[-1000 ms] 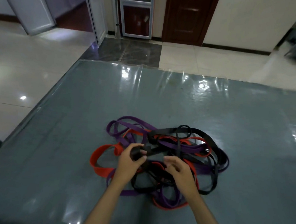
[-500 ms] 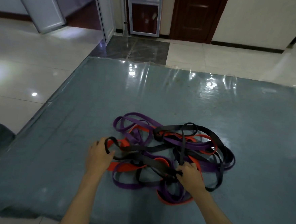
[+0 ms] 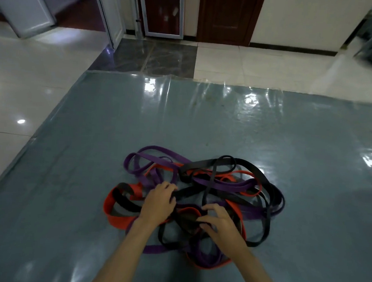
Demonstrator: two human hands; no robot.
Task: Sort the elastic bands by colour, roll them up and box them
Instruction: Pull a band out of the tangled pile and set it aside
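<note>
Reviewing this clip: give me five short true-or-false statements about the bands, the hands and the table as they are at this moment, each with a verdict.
1. The bands lie in one tangled pile. True.
2. The pile holds green and yellow bands. False: they are purple, orange-red and black.
3. Both hands are on the pile. True: the left hand and the right hand are both on it.
4. A box stands on the table beside the pile. False: no box is in view.
5. Some bands are already rolled up. False: all lie loose and tangled.
</note>
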